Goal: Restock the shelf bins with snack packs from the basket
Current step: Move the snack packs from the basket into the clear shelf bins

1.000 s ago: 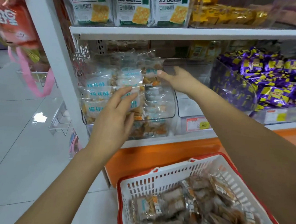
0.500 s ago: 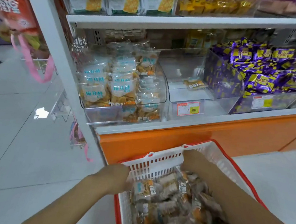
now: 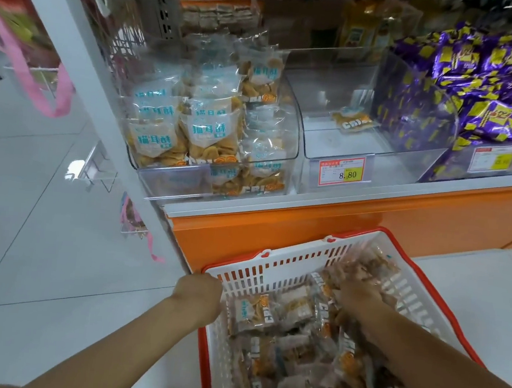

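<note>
A: Where are the clear crinkly snack packs [image 3: 255, 312]?
B: In the white slotted red-rimmed basket [image 3: 272, 270]. The left hand [image 3: 198, 294] clamps its grip on the rim. The right hand [image 3: 360, 297] is buried among them, grip unreadable.
A: Risk?
B: Overfull handful, slippery film: packs could drop.

Pale glossy floor tiles [image 3: 18, 249] with dark grout lines stretch to the left, one carrying a bright reflection [image 3: 74, 166]. A white upright post [image 3: 80, 61] edges the shelving [image 3: 420, 194], which stands on an orange base [image 3: 307, 230].

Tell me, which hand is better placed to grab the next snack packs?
Right. The right hand is down among the snack packs in the basket; the left hand seems to hold its rim.
</note>
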A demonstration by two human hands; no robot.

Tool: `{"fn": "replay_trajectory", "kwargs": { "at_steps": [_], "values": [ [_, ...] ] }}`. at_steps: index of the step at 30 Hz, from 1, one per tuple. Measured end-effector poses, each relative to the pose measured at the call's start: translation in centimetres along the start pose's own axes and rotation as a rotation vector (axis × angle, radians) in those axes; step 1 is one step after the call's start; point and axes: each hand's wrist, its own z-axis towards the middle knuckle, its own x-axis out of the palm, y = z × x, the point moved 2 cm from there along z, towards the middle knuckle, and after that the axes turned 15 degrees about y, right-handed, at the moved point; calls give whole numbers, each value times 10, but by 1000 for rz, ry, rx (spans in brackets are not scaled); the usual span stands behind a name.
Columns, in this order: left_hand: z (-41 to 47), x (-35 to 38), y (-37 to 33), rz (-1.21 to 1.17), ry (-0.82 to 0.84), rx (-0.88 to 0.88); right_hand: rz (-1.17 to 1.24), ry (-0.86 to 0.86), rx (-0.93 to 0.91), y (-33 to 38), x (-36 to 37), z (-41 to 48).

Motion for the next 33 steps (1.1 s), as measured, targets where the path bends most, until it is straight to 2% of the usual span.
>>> {"fn": "replay_trajectory", "kwargs": {
  "at_steps": [6, 13, 15, 18, 24, 28, 33],
  "values": [
    [9, -1, 2, 6, -63, 42, -1, 1, -113, -4, -6, 2],
    [11, 2, 6, 38, 4, 94, -11, -5, -222, -1, -11, -28],
    [10, 3, 6, 46, 17, 98, -12, 27, -223, 1, -12, -36],
    [5, 1, 6, 24, 25, 107, 22, -13, -215, 0, -15, -46],
    [-10, 2, 3, -28, 57, 139, 285, 47, -244, -12, -17, -40],
    [-20, 4, 3, -45, 61, 179, 242, 97, -218, -21, -8, -2],
    [-22, 7, 7, -53, 67, 183, 197, -10, -176, 4, -13, -44]
  ]
}}
